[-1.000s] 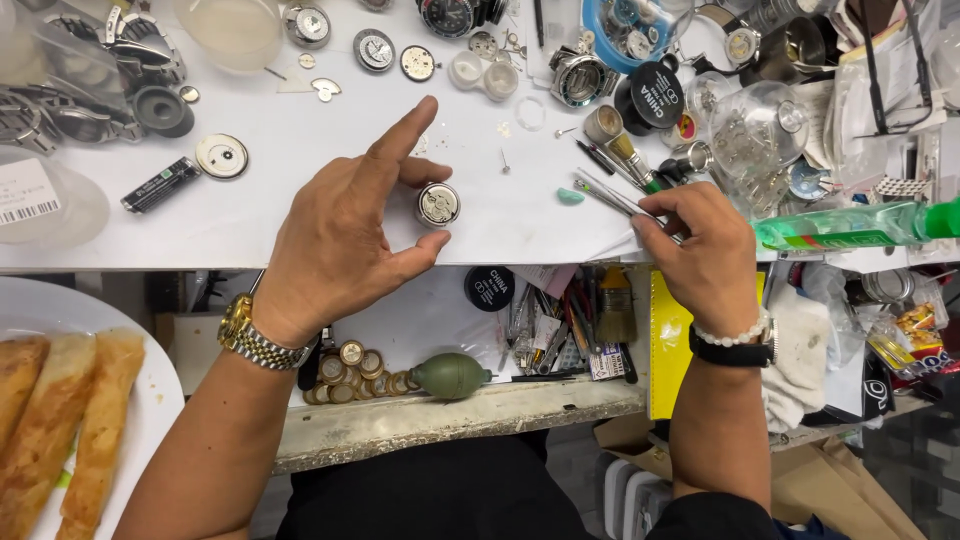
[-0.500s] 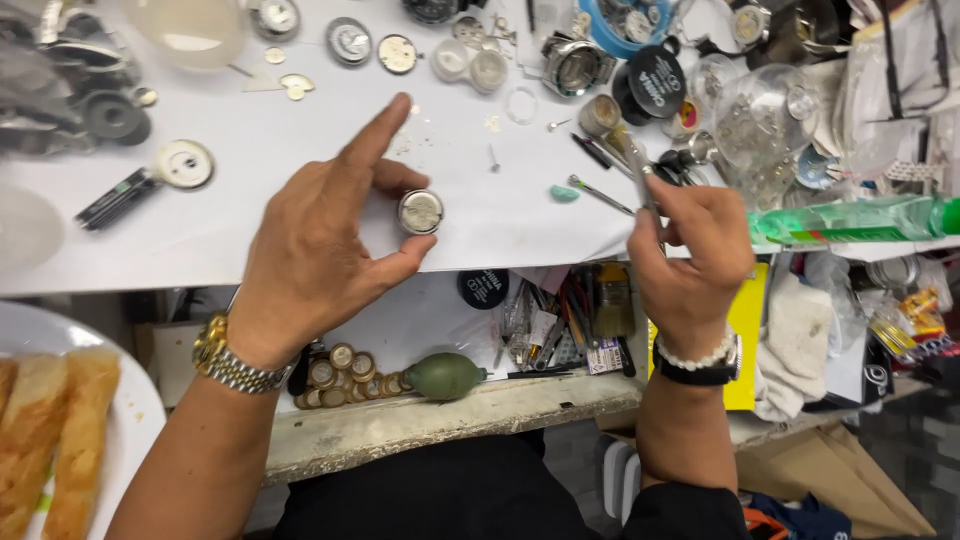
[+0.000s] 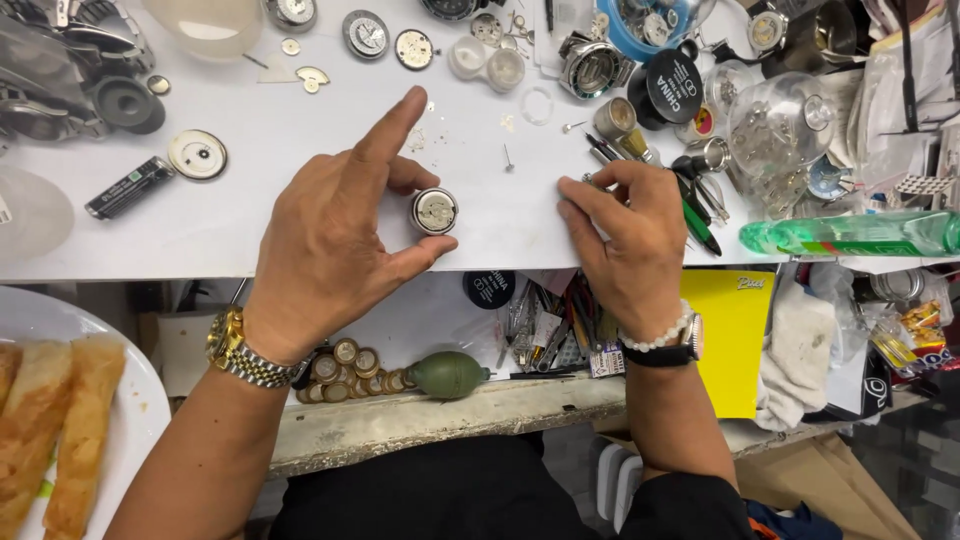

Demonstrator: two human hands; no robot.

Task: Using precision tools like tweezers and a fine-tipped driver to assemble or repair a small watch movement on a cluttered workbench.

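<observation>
Cluttered white workbench (image 3: 260, 225), open drawer (image 3: 440, 425)

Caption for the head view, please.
Left hand pinches a round watch movement above the white bench; right hand grips a slim tool.

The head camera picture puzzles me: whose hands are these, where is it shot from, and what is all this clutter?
No machine here: a person wears a camera on the head, looking down at their own two hands over a white worktable. The left hand, with a gold metal wristwatch, pinches a small round silver watch movement between thumb and fingers. The right hand rests at the table edge, touching thin metal tools. Around lie watch dials, cases and parts, a green plastic bottle and, on the shelf below, a green rubber blower bulb.
</observation>
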